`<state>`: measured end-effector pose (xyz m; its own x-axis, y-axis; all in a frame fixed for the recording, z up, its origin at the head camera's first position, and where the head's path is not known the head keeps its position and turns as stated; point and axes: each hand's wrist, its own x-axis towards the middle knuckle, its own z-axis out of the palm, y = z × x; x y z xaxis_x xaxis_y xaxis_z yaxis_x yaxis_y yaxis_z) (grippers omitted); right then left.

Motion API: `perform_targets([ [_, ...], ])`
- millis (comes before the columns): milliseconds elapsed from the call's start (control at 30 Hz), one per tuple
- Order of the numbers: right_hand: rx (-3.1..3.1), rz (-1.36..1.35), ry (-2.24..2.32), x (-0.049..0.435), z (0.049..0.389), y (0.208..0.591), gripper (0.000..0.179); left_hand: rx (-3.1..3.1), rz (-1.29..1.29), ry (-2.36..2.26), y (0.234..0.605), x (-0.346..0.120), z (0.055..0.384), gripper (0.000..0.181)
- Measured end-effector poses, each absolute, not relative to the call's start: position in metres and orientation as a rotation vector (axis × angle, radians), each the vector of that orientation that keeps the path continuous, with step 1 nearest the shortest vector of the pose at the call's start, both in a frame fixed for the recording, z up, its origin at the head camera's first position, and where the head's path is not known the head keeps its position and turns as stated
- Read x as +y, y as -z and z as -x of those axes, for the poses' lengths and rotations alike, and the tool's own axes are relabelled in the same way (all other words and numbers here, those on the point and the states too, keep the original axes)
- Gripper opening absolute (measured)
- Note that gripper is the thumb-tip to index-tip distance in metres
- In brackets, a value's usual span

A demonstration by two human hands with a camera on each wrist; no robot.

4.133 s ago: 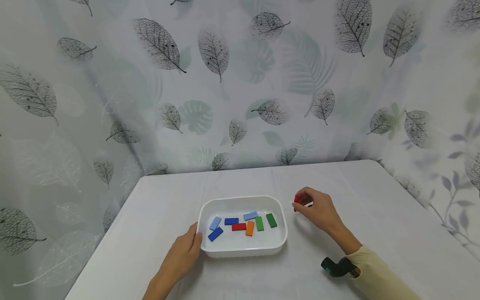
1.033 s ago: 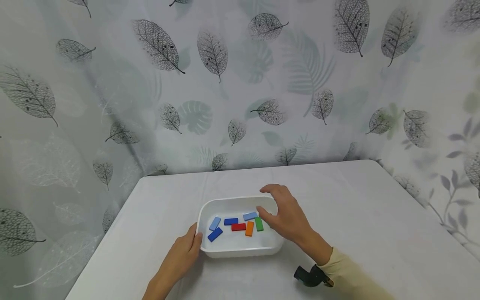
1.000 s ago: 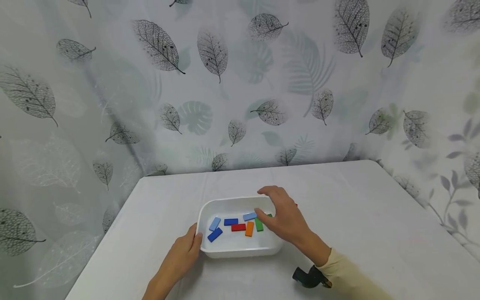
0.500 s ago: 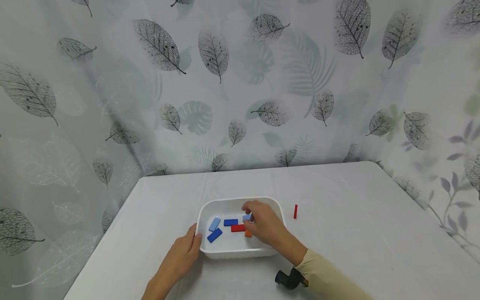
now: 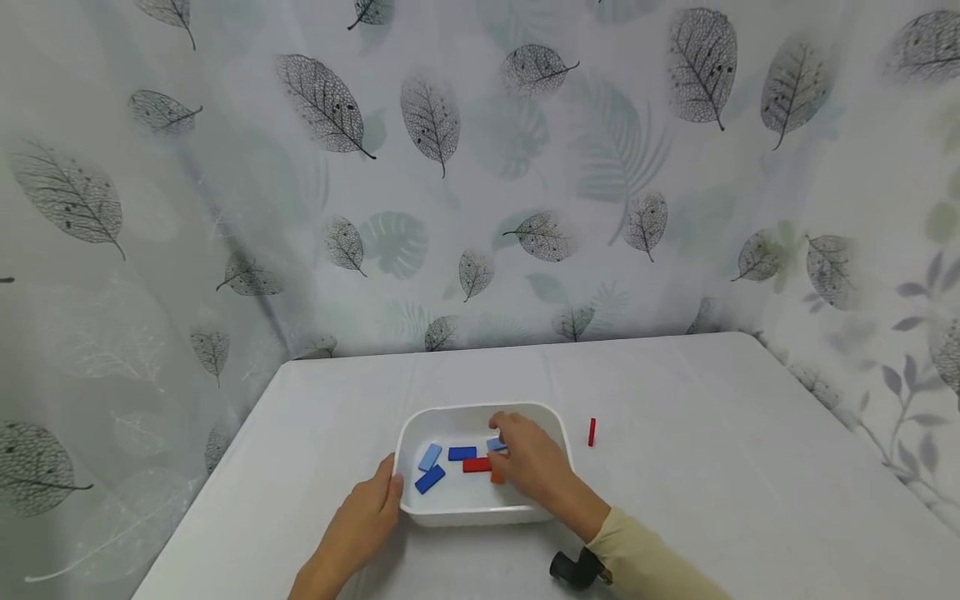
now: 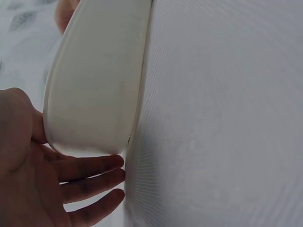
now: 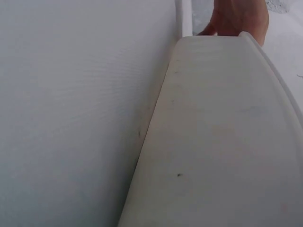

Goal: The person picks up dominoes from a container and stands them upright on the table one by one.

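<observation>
Dim, soft greyish light left a faint shadow beside the white rectangular plastic tray (image 5: 480, 518); both wrist views looked hazy.

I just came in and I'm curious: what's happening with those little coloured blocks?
A person's left hand grips one end of the white tub. Their right hand reaches inside, by the orange block; whether it holds anything is hidden. Blue blocks lie in there too, while a thin red piece sits outside on the table.

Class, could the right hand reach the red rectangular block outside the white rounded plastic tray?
Probably yes: the right hand is inside the tray and must lift clear of it, but nothing visible crowds that red block.
</observation>
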<state>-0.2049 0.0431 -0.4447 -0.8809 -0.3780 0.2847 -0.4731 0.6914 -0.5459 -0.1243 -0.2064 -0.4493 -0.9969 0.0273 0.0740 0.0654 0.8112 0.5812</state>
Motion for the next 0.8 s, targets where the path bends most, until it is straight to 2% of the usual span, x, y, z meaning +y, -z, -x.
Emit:
perform_targets([
  [300, -2.825, -0.681, -0.638, 0.042, 0.2023, 0.4463, 0.035, -2.927, 0.093, 0.88, 0.4475, -0.2077, 0.1248, 0.044],
  [533, -2.909, -0.685, -0.558, 0.0423, 0.2008, 0.4476, 0.041, -2.946, 0.064, 0.887, 0.4456, -0.2064, 0.1254, 0.046],
  [800, -2.924, -0.733, -0.459, 0.0447, 0.1983, 0.4484, 0.036, -2.929, 0.077, 0.916, 0.4526, -0.2041, 0.1256, 0.045],
])
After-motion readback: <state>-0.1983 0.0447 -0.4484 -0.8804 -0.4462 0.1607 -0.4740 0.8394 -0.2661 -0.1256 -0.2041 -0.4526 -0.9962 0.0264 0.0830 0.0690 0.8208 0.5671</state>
